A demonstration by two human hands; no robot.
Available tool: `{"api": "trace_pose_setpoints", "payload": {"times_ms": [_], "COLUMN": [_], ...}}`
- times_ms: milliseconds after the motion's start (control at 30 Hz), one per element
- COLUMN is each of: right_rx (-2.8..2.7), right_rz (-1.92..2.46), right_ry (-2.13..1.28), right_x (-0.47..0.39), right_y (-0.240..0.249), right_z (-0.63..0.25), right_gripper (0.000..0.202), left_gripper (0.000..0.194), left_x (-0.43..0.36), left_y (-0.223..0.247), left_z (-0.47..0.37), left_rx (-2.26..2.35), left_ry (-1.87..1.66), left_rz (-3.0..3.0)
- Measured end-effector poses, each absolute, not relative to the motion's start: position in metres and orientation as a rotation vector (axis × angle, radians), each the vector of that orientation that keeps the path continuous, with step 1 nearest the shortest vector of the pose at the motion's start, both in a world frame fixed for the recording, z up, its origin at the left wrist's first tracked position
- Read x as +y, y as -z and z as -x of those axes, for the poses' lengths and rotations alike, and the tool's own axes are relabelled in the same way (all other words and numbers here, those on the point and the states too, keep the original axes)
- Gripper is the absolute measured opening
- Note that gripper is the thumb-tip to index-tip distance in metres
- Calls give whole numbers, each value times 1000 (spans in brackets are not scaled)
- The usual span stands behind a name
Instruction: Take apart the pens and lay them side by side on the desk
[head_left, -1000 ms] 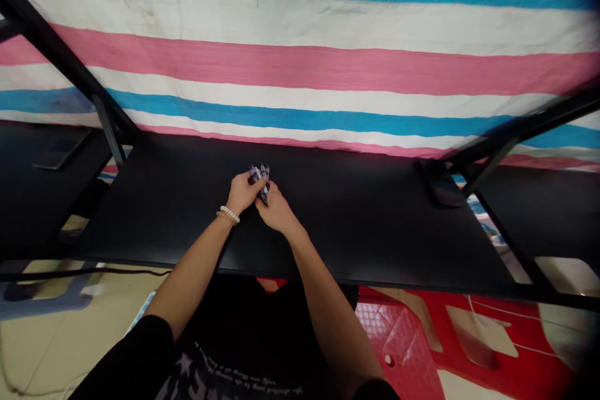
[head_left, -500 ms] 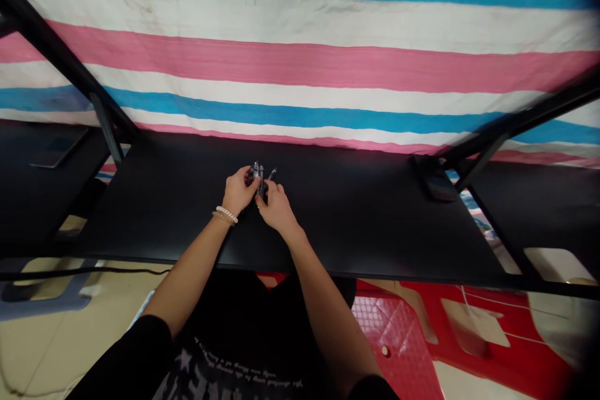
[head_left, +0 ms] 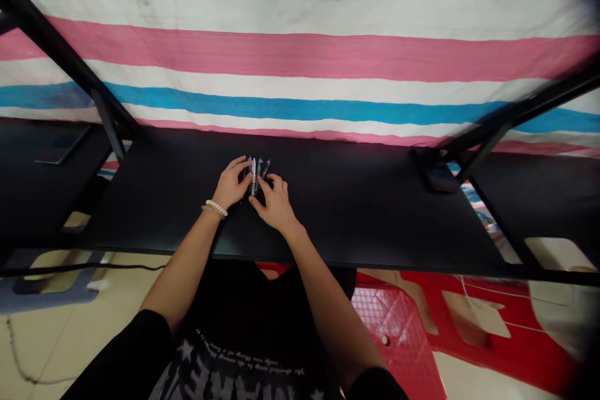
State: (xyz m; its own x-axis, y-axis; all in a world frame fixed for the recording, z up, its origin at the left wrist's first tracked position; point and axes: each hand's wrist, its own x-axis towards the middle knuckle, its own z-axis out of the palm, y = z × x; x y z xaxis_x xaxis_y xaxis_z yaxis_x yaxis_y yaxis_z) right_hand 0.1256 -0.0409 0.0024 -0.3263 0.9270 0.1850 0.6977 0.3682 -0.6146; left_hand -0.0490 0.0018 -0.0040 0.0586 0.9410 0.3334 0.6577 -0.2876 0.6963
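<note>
Several pens [head_left: 254, 176] with clear and dark barrels stand side by side between my hands, just above or on the black tabletop, their tips pointing away from me. My left hand [head_left: 231, 182], with a white and a tan bracelet at the wrist, is closed on the left side of the bunch, fingers bent over the upper part and thumb against the barrels. On the right, my right hand [head_left: 276, 203] grips the near end between thumb and index finger. The fingers partly cover the pens. One pen at the right leans outward from the others.
The black table [head_left: 351, 206] runs across in front of me. A dark phone-like object [head_left: 440, 176] lies near its right end, beside a slanted black post [head_left: 525, 106]. A striped sheet [head_left: 300, 56] hangs behind. Below are red plastic stools [head_left: 394, 319] and a grey one at left.
My left hand has shifted slightly left and its fingers have spread up along the pens. The pens now stand more apart, with a whitish one showing in front.
</note>
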Motion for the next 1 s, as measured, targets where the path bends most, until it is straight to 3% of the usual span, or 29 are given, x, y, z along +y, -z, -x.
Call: {"api": "trace_pose_setpoints", "payload": {"times_ms": [200,433,1000], "right_rx": [-2281,-2362,-2280], "right_rz": [1292,1228,1169], "right_ry": [-642,-695,-758], "right_x": [-38,-28,-23], "right_y": [-7,-12,-6], "right_z": [-132,-148,-154], "right_gripper": [66,60,55], "left_gripper": [39,67,51], "left_x": [-29,-49,-26], "left_y": [-2,-5,4], "left_z": [73,86,71], "left_rx": [1502,1418,1351], "left_ry": [-989,-813,-901], "left_rz": [-2055,-2099,-2211]}}
